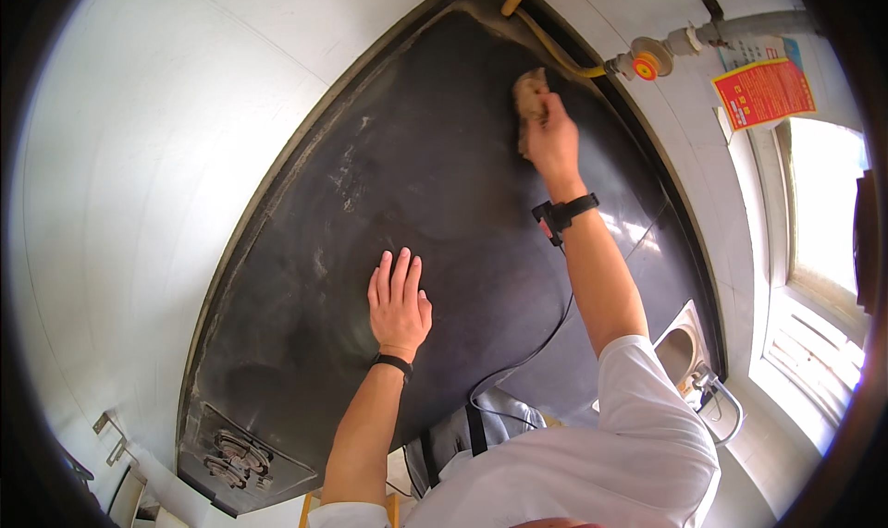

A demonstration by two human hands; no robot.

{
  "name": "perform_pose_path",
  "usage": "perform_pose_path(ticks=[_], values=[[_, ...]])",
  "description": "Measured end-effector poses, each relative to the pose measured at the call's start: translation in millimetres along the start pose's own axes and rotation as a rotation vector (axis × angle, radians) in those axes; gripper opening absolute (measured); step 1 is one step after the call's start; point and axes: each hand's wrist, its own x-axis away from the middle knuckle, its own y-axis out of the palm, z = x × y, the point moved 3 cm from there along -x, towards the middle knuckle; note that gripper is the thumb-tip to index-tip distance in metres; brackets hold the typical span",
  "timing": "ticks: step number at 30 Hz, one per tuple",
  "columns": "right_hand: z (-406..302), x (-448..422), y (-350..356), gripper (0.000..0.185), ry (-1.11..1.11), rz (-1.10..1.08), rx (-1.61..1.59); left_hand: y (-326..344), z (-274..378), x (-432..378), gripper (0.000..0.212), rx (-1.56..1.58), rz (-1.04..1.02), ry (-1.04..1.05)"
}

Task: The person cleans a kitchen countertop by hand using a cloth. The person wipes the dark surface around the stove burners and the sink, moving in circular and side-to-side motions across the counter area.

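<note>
My right hand [555, 143] reaches to the far right part of a dark countertop [458, 181] and grips a brown cloth [531, 101]. Both are slightly blurred, and the cloth lies against the counter surface below the yellow gas hose. My left hand [400, 306] rests palm down on the near middle of the countertop, fingers extended, holding nothing. Pale smears [345, 174] mark the surface to the left of the cloth. A black strap with a small device [555, 223] circles my right wrist, and a thin cable [548, 341] runs from it towards my body.
A gas stove [239, 458] is set in the counter at lower left. To the right are a sink [676, 351] and its faucet [714, 389]. The yellow hose [565, 56] joins a valve [646, 65] on a grey wall pipe [763, 27]. A window [829, 202] stands at right.
</note>
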Motion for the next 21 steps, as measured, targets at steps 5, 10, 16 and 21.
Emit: perform_pose_path(ticks=[5,10,16,21], values=[[-38.2,-83.5,32.6,0.024,0.072,0.058,0.275,1.7,4.4,-11.0,0.057,0.038,-0.008,0.016],[-53.6,-33.3,61.7,0.028,-0.192,-0.134,0.099,0.9,-1.2,2.1,0.057,0.045,-0.022,-0.018],[-26.7,-54.1,47.5,0.027,0.081,-0.014,0.198,1.3,-3.9,15.3,0.058,0.059,-0.014,-0.011],[-61.8,-96.0,86.5,0.029,-0.087,-0.12,0.219,-0.8,-8.7,4.2,0.059,0.063,-0.026,0.004]])
